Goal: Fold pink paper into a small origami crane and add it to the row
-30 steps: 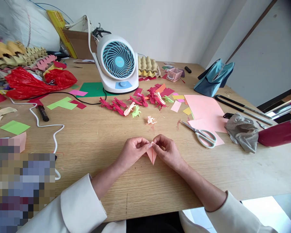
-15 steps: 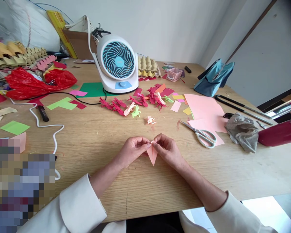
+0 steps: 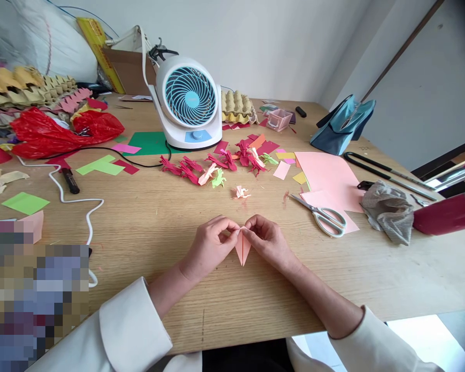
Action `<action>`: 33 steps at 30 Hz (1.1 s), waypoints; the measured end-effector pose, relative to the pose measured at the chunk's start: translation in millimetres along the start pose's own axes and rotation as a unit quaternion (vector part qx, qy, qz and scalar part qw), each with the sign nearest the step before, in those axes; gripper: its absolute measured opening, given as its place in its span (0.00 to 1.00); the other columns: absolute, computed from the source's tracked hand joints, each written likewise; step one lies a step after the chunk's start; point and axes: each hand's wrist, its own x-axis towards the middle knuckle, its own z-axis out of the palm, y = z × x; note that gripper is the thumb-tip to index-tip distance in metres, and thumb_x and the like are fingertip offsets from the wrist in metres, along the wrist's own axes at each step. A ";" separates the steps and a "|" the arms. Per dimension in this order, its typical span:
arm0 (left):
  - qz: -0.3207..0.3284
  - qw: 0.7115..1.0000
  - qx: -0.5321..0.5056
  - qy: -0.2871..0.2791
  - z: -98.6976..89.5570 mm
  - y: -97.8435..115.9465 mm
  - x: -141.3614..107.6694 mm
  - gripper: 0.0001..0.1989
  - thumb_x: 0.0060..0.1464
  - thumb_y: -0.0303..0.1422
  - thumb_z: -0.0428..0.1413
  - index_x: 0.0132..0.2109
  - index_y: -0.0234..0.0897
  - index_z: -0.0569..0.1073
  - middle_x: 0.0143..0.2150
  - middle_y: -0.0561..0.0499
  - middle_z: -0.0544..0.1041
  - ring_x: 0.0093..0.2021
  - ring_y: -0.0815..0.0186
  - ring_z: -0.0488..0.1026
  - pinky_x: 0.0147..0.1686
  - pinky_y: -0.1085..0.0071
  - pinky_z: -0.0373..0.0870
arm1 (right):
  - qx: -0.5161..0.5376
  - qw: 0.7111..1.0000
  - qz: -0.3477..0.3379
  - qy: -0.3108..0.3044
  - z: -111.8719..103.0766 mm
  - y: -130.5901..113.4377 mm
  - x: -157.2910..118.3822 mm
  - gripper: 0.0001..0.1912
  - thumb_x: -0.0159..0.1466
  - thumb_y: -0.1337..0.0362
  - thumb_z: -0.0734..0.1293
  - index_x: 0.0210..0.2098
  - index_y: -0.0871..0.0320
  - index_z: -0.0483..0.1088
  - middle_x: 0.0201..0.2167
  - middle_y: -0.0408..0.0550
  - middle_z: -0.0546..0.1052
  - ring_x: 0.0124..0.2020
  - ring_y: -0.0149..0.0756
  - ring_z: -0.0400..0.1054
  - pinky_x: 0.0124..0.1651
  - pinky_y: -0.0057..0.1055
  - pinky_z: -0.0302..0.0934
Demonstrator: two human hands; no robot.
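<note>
A small pink folded paper (image 3: 243, 251), kite-shaped with a crease down its middle, hangs point toward me between my hands. My left hand (image 3: 216, 242) pinches its upper left corner between thumb and fingers. On the other side, my right hand (image 3: 266, 238) grips the upper right edge the same way. The fingertips of both hands nearly meet at the paper's top. Just beyond them lies a small pale pink folded figure (image 3: 241, 192). Farther back is a cluster of red folded figures (image 3: 188, 169), with some pink and green ones among them.
White-handled scissors (image 3: 327, 219) lie on pink sheets (image 3: 329, 178) to the right, beside a grey cloth (image 3: 388, 209) and a dark red object (image 3: 447, 213). A fan (image 3: 189, 98) stands at the back. A white cable (image 3: 88, 219) and green paper (image 3: 25, 203) lie left.
My left hand has shifted slightly, its wrist a little higher and its fingers more bent. The pink paper's lower tip has moved slightly left. My right hand is almost unchanged.
</note>
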 end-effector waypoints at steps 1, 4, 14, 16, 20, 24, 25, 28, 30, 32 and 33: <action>0.017 1.000 0.022 0.000 -0.5 -0.4 -0.1 0.06 0.58 0.27 0.53 0.32 0.38 0.72 0.31 0.51 0.75 0.32 0.67 0.71 0.32 0.73 0.66 | -0.002 1.000 -0.001 0.002 0.1 0.2 0.1 0.14 0.60 0.54 0.68 0.30 0.57 0.66 0.24 0.40 0.68 0.24 0.29 0.59 0.27 0.27 0.54; 0.065 0.994 0.086 -0.007 -2.1 -1.8 -0.2 0.08 0.59 0.26 0.51 0.32 0.39 0.71 0.31 0.49 0.74 0.34 0.65 0.71 0.36 0.70 0.66 | -0.008 1.000 -0.001 0.005 0.2 1.2 0.4 0.13 0.60 0.56 0.68 0.29 0.58 0.66 0.23 0.40 0.67 0.24 0.29 0.59 0.27 0.27 0.54; 0.060 0.997 0.044 -0.027 -4.4 2.2 0.2 0.10 0.61 0.28 0.50 0.35 0.39 0.75 0.35 0.47 0.77 0.37 0.63 0.72 0.39 0.69 0.67 | 0.006 1.000 0.000 0.009 -0.8 6.0 1.0 0.14 0.61 0.53 0.68 0.30 0.57 0.66 0.23 0.40 0.67 0.24 0.29 0.58 0.28 0.28 0.54; -0.003 0.999 -0.039 -0.032 -3.9 1.9 1.9 0.09 0.61 0.31 0.52 0.34 0.38 0.75 0.33 0.48 0.76 0.34 0.65 0.72 0.35 0.71 0.66 | 0.023 1.000 0.001 0.004 -0.8 5.6 0.9 0.15 0.61 0.51 0.68 0.30 0.57 0.66 0.23 0.40 0.66 0.24 0.29 0.58 0.28 0.28 0.53; -0.135 0.965 -0.217 -0.063 -2.0 0.0 6.1 0.11 0.58 0.37 0.57 0.31 0.35 0.73 0.28 0.52 0.74 0.30 0.68 0.69 0.32 0.74 0.65 | 0.045 0.999 -0.013 -0.005 -0.5 4.2 0.7 0.16 0.61 0.51 0.69 0.30 0.57 0.65 0.24 0.40 0.66 0.24 0.29 0.58 0.28 0.28 0.53; -0.215 0.911 -0.342 -0.082 1.0 -0.7 8.1 0.16 0.50 0.43 0.63 0.31 0.33 0.74 0.28 0.53 0.73 0.30 0.69 0.68 0.33 0.74 0.65 | 0.048 0.999 -0.017 0.000 0.0 3.5 0.3 0.16 0.61 0.50 0.69 0.30 0.57 0.65 0.24 0.39 0.66 0.24 0.29 0.58 0.28 0.27 0.54; -0.227 0.904 -0.354 -0.082 1.9 -0.9 8.0 0.17 0.49 0.44 0.64 0.31 0.33 0.74 0.28 0.52 0.74 0.30 0.69 0.69 0.33 0.73 0.66 | 0.048 0.999 -0.016 0.000 0.1 3.5 0.2 0.17 0.61 0.50 0.69 0.30 0.57 0.65 0.24 0.40 0.66 0.24 0.29 0.58 0.28 0.27 0.54; -0.249 0.893 -0.367 -0.077 4.9 -1.8 6.8 0.18 0.47 0.45 0.65 0.31 0.32 0.75 0.28 0.53 0.74 0.29 0.70 0.69 0.33 0.73 0.66 | 0.044 0.999 -0.017 -0.002 0.4 3.6 -0.1 0.16 0.61 0.51 0.69 0.31 0.56 0.65 0.25 0.40 0.67 0.25 0.29 0.59 0.28 0.27 0.55; -0.257 0.886 -0.379 -0.073 6.6 -2.2 5.8 0.18 0.46 0.45 0.66 0.30 0.32 0.75 0.27 0.53 0.74 0.29 0.70 0.69 0.32 0.73 0.66 | 0.041 0.999 -0.021 -0.006 0.4 3.7 0.0 0.15 0.62 0.52 0.68 0.32 0.56 0.65 0.25 0.40 0.67 0.25 0.29 0.59 0.28 0.27 0.55; -0.265 0.876 -0.396 -0.075 7.7 -2.2 4.9 0.18 0.46 0.45 0.66 0.30 0.32 0.75 0.27 0.53 0.74 0.29 0.70 0.69 0.32 0.74 0.67 | 0.037 0.999 -0.024 -0.008 0.3 3.6 0.2 0.13 0.62 0.54 0.68 0.32 0.57 0.65 0.26 0.40 0.66 0.25 0.29 0.59 0.28 0.27 0.55; -0.270 0.870 -0.404 -0.077 8.0 -2.1 4.6 0.18 0.46 0.45 0.66 0.31 0.32 0.76 0.28 0.53 0.74 0.29 0.70 0.69 0.32 0.74 0.68 | 0.036 0.999 -0.024 -0.008 0.2 3.6 0.4 0.13 0.62 0.55 0.68 0.32 0.57 0.65 0.25 0.40 0.66 0.25 0.29 0.59 0.28 0.26 0.54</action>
